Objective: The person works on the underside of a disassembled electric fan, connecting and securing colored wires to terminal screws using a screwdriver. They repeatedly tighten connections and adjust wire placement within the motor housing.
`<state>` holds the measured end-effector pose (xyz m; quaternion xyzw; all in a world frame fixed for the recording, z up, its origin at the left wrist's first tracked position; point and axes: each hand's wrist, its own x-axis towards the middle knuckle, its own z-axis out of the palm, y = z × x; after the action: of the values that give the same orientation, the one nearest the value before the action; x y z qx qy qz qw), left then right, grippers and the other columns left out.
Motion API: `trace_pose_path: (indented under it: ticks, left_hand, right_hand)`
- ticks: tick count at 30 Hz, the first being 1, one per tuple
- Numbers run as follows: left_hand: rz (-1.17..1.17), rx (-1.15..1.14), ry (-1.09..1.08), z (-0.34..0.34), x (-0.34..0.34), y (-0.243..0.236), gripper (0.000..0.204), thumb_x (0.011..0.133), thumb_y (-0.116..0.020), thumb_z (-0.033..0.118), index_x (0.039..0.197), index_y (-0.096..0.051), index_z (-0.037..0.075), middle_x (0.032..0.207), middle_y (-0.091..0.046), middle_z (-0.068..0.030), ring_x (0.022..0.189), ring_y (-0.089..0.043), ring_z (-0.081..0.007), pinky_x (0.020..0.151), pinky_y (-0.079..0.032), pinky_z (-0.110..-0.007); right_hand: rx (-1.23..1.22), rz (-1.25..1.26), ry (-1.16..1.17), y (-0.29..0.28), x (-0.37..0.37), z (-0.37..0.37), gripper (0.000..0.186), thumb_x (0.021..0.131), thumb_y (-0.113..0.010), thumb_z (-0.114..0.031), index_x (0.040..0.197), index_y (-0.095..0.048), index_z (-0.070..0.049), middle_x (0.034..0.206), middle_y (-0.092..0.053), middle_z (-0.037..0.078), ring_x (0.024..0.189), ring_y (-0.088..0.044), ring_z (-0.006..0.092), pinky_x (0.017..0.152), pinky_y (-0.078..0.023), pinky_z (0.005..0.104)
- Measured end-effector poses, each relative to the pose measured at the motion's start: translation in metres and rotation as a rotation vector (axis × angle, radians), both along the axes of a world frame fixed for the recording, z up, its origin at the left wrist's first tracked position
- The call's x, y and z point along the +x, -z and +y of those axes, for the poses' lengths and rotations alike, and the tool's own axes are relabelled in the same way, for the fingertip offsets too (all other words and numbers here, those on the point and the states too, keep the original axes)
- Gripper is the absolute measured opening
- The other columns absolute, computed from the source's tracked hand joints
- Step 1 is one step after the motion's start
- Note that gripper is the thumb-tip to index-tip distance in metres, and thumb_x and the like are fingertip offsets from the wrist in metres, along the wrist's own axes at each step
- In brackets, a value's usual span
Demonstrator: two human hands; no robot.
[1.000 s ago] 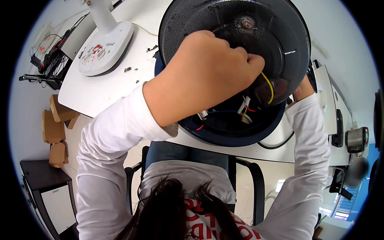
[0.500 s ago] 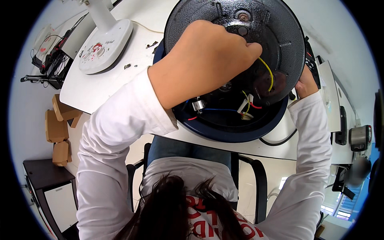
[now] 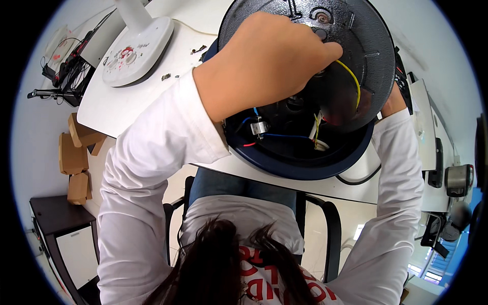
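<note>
My left hand [image 3: 267, 63] is closed against the inside of a dark dished metal lid [image 3: 370, 69]. A yellow wire [image 3: 354, 81] runs from beside its fingertips; whatever the fingers hold is hidden. At the lid's right edge is my right hand [image 3: 392, 101], its fingers hidden behind the rim. The raised, tilted lid overlaps a navy round housing [image 3: 298, 170]. Inside that housing are a small silver cylindrical component [image 3: 258, 127], blue and red wires [image 3: 284, 135] and pale connectors.
A white appliance base [image 3: 137, 56] with small loose bits nearby stands on the white table [image 3: 114, 107]. Cardboard boxes [image 3: 72, 152], a dark cabinet [image 3: 56, 213] and cables lie leftward. At right are a steel pot-like appliance [image 3: 459, 180] and more equipment. Chair arms flank my lap.
My left hand has moved upward, with its fingers still closed. The lid has shifted, and more of the silver component and wiring inside the housing now shows.
</note>
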<state>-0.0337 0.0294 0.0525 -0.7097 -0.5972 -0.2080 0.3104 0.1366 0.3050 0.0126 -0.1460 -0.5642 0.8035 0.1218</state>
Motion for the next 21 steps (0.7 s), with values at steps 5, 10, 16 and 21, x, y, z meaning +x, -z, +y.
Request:
trace_pose_path:
  ticks: [5,10,16,21]
  left_hand:
    - [-0.13,-0.204,0.068,-0.003,0.001,-0.01,0.015,0.086,-0.059,0.014,0.099,-0.06,0.007,0.074,-0.065,-0.0128,0.067,-0.065,-0.0324,0.057,-0.05,-0.041]
    - [-0.128,-0.12,0.15,-0.004,0.0,-0.012,0.018,0.078,-0.06,0.009,0.096,-0.063,0.007,0.065,-0.065,-0.0099,0.056,-0.065,-0.0288,0.048,-0.05,-0.037]
    - [-0.047,-0.185,0.081,-0.006,0.003,-0.018,0.019,0.078,-0.061,0.01,0.096,-0.064,0.006,0.068,-0.066,-0.011,0.059,-0.066,-0.0297,0.05,-0.051,-0.038]
    - [-0.11,-0.241,0.156,-0.012,0.001,-0.027,0.024,0.077,-0.064,0.013,0.1,-0.062,0.006,0.07,-0.066,-0.0112,0.062,-0.067,-0.0303,0.053,-0.051,-0.039]
  right_hand:
    - [0.002,-0.006,0.0,0.0,-0.003,0.001,0.045,0.102,-0.044,-0.026,0.138,-0.046,0.002,0.136,-0.054,0.019,0.12,-0.058,0.03,0.1,-0.051,0.041]
    - [0.004,-0.011,-0.007,0.001,-0.007,0.002,0.045,0.102,-0.044,-0.027,0.138,-0.046,0.002,0.136,-0.054,0.019,0.12,-0.058,0.0301,0.1,-0.051,0.041]
    - [0.002,-0.009,-0.01,0.001,-0.008,0.001,0.045,0.102,-0.044,-0.027,0.138,-0.046,0.002,0.136,-0.054,0.019,0.12,-0.058,0.0301,0.1,-0.051,0.041]
    - [0.001,-0.006,-0.007,-0.001,-0.003,0.001,0.045,0.102,-0.043,-0.027,0.137,-0.046,0.002,0.135,-0.055,0.019,0.12,-0.058,0.0302,0.1,-0.051,0.041]
